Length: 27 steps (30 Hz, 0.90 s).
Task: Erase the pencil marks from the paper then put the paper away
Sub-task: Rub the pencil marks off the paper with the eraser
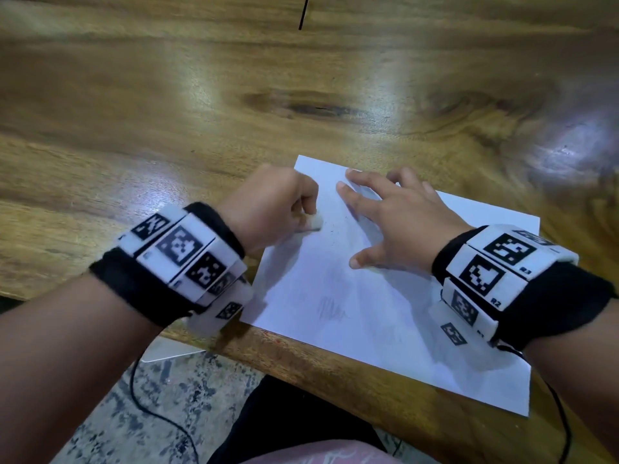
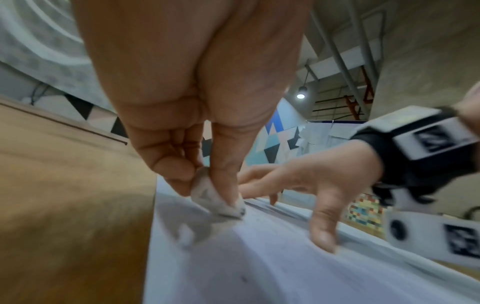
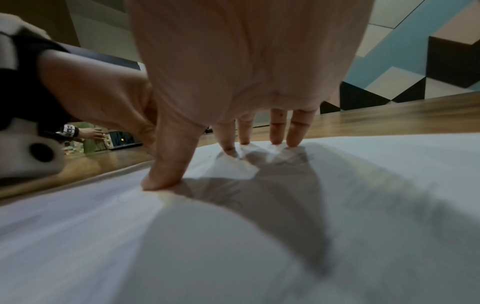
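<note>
A white sheet of paper (image 1: 385, 316) lies near the front edge of the wooden table (image 1: 167, 122). Faint grey pencil scribble (image 1: 330, 309) shows on its near half. My left hand (image 1: 278, 209) pinches a small white eraser (image 1: 315, 222) between thumb and fingers and holds its tip on the paper's left part; the left wrist view shows the eraser (image 2: 215, 197) touching the sheet (image 2: 259, 267). My right hand (image 1: 392, 216) lies spread on the paper with straight fingers and thumb pressing down, as the right wrist view shows: fingertips (image 3: 293, 139) on the sheet (image 3: 233, 246).
The table's front edge (image 1: 335, 356) runs just below the paper, with speckled floor and a black cable (image 1: 150, 406) beneath. A thin dark stick (image 1: 303, 11) lies at the table's far side. Bare wood stretches to the left and beyond the paper.
</note>
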Each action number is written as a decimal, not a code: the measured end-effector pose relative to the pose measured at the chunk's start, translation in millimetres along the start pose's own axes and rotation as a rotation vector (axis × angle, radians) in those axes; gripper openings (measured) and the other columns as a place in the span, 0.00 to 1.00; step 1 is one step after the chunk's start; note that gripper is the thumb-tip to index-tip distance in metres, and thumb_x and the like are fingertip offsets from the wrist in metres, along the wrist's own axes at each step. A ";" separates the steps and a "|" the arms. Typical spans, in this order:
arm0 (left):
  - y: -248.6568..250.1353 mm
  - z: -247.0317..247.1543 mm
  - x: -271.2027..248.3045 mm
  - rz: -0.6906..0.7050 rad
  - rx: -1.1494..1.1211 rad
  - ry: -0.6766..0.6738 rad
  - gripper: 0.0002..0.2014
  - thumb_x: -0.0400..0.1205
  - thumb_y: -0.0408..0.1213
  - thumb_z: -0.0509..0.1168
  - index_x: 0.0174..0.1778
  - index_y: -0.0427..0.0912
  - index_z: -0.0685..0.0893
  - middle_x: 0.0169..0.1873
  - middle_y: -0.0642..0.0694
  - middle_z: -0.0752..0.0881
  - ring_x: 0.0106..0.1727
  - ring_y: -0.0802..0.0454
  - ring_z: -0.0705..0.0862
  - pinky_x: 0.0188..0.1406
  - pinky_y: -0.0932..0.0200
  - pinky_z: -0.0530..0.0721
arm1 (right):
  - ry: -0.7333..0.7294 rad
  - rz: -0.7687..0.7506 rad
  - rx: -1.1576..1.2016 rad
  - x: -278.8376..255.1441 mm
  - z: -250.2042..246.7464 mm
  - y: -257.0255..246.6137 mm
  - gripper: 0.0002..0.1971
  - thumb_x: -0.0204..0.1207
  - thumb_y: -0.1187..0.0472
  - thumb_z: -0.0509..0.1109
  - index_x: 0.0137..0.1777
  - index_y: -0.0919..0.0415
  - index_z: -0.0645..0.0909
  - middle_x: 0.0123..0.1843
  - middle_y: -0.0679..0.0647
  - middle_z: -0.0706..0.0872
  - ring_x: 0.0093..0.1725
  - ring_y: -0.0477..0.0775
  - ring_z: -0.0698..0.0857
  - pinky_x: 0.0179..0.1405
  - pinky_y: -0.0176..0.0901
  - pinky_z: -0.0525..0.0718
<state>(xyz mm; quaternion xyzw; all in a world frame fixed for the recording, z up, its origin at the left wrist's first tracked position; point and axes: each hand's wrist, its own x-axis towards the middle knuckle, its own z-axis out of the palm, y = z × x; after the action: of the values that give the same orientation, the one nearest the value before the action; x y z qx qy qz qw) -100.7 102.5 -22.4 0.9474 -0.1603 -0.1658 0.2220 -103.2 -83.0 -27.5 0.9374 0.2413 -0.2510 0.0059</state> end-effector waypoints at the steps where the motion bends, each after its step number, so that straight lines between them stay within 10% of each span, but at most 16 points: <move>1: -1.4 -0.5 2.9 0.002 0.007 0.011 0.09 0.71 0.38 0.72 0.27 0.46 0.80 0.25 0.50 0.80 0.28 0.53 0.73 0.26 0.77 0.68 | -0.001 0.000 0.001 0.2 -0.1 -0.1 0.50 0.67 0.33 0.69 0.83 0.43 0.43 0.84 0.38 0.43 0.74 0.56 0.55 0.72 0.50 0.60; 5: -7.1 9.8 -23.5 0.086 0.015 -0.060 0.18 0.70 0.38 0.72 0.21 0.49 0.70 0.21 0.52 0.75 0.24 0.58 0.71 0.23 0.73 0.63 | 0.000 -0.003 0.000 -0.1 -0.1 0.8 0.50 0.67 0.33 0.68 0.83 0.43 0.42 0.83 0.38 0.42 0.73 0.55 0.55 0.72 0.48 0.59; 10: -11.6 5.9 -37.6 0.028 -0.033 -0.212 0.09 0.68 0.41 0.74 0.28 0.42 0.83 0.28 0.51 0.86 0.32 0.54 0.81 0.31 0.59 0.76 | -0.001 -0.011 0.011 -1.3 0.1 0.9 0.50 0.67 0.33 0.68 0.82 0.42 0.42 0.83 0.37 0.41 0.74 0.55 0.53 0.74 0.47 0.56; 19: -3.2 -5.0 17.3 -0.034 -0.039 -0.022 0.06 0.69 0.34 0.73 0.41 0.43 0.86 0.26 0.50 0.83 0.26 0.61 0.75 0.25 0.78 0.70 | 0.003 -0.013 -0.010 -0.7 2.8 1.5 0.56 0.60 0.29 0.70 0.82 0.42 0.41 0.83 0.37 0.41 0.74 0.55 0.53 0.71 0.47 0.58; 27: -7.0 8.9 -35.0 0.102 -0.059 -0.170 0.11 0.68 0.37 0.75 0.22 0.46 0.80 0.16 0.64 0.71 0.28 0.79 0.76 0.26 0.80 0.68 | -0.009 -0.012 -0.011 -0.9 1.9 1.4 0.56 0.61 0.29 0.70 0.82 0.43 0.39 0.83 0.37 0.40 0.75 0.55 0.52 0.73 0.48 0.56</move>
<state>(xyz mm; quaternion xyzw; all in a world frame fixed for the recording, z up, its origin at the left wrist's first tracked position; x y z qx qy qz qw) -133.8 118.4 -24.7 0.9136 -0.2217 -0.2387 0.2434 -104.2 -84.9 -28.9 0.9348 0.2482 -0.2539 0.0104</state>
